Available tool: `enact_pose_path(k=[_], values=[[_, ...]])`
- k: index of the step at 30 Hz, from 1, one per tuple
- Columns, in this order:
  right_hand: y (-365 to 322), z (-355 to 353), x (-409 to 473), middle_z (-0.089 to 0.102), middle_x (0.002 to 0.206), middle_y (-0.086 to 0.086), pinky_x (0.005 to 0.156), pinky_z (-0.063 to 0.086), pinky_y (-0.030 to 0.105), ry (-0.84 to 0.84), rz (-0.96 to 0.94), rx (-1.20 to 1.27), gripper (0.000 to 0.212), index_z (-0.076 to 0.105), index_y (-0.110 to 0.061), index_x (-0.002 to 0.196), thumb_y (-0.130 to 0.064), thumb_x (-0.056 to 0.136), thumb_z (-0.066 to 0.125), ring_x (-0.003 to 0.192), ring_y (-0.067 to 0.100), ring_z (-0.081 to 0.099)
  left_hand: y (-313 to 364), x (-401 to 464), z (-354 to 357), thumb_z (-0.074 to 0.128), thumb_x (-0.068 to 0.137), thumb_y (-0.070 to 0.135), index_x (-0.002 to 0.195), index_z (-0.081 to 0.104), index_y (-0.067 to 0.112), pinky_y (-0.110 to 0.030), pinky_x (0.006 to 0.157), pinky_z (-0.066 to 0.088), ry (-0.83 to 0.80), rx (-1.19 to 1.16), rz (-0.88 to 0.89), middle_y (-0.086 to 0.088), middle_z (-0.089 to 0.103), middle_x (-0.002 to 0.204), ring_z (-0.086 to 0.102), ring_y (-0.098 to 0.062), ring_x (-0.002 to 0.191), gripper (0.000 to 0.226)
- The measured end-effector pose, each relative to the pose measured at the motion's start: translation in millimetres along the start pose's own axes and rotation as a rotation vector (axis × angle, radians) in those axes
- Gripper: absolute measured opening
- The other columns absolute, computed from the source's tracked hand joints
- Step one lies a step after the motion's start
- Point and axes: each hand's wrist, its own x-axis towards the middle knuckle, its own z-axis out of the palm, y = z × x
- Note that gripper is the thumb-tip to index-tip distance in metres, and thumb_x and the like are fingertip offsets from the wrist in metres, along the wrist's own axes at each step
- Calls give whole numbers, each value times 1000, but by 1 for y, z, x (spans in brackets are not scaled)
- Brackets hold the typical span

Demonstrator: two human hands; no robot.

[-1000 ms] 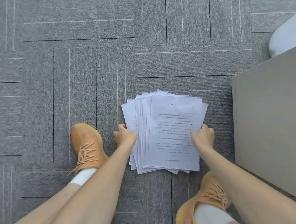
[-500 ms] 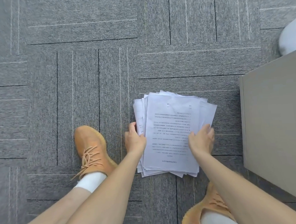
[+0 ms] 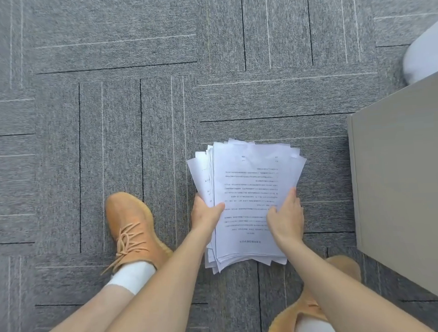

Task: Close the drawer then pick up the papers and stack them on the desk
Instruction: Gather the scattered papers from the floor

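A loose pile of white printed papers sits on the grey carpet in front of me, its sheets gathered into a fairly narrow stack with uneven edges. My left hand grips the pile's left edge, thumb on top. My right hand holds the right edge, fingers spread over the top sheet. Whether the pile is lifted off the carpet I cannot tell. The grey cabinet stands at the right, its flat face showing; no open drawer is visible.
My two tan laced shoes are planted on the carpet, the left shoe left of the pile and the right shoe below it. A pale rounded object shows at the upper right behind the cabinet.
Both hands have pushed the fanned sheets inward, so the pile is narrower. The left thumb has come over the top sheet and the right hand has slid further onto the page.
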Motion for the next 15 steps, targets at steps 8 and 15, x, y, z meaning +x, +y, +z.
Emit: enact_pose_path(k=[8,15], values=[[5,-14,4,29,162,15,119,31,50,-76,3,107,73,18,-11,159,-15,95,53,147,34,32,17,-14,-17,58,87,-3,132,49,16,-44,97,51,-159,-48,26,-7,63,124,61,-27,109,49],[3,-46,5,54,143,9,98,44,40,-183,177,317,67,33,-10,148,-33,93,64,123,34,55,37,-32,-43,61,87,-4,128,53,14,-45,90,54,-238,-181,-15,-8,66,121,65,-29,100,45]])
